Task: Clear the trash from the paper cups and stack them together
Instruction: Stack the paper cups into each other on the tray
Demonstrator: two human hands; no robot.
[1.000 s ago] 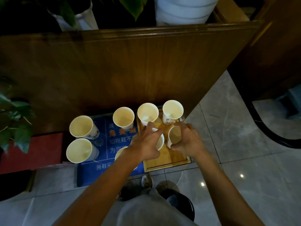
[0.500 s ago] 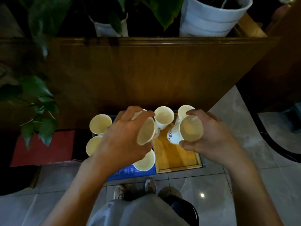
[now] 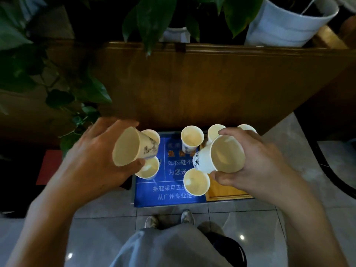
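Note:
My left hand (image 3: 92, 162) grips a white paper cup (image 3: 129, 146) with a blue print, tilted so its mouth faces me. My right hand (image 3: 258, 162) holds a second paper cup (image 3: 221, 155), tilted the same way; its inside looks bare. Both cups hang apart in the air above the floor. Below them several more paper cups stand upright: one (image 3: 192, 136) at the back, one (image 3: 196, 182) near the front, one (image 3: 148, 168) under my left hand, others partly hidden behind my hands.
The cups stand on a blue printed mat (image 3: 169, 193) and a wooden tray (image 3: 225, 191) on the tiled floor. A wooden partition (image 3: 192, 83) rises behind, with potted plants and a white pot (image 3: 285, 22) on top. A black bin (image 3: 229, 247) sits by my feet.
Both hands picked a cup off the tray and lifted them toward me. The cups have since moved apart and tilted more toward the camera.

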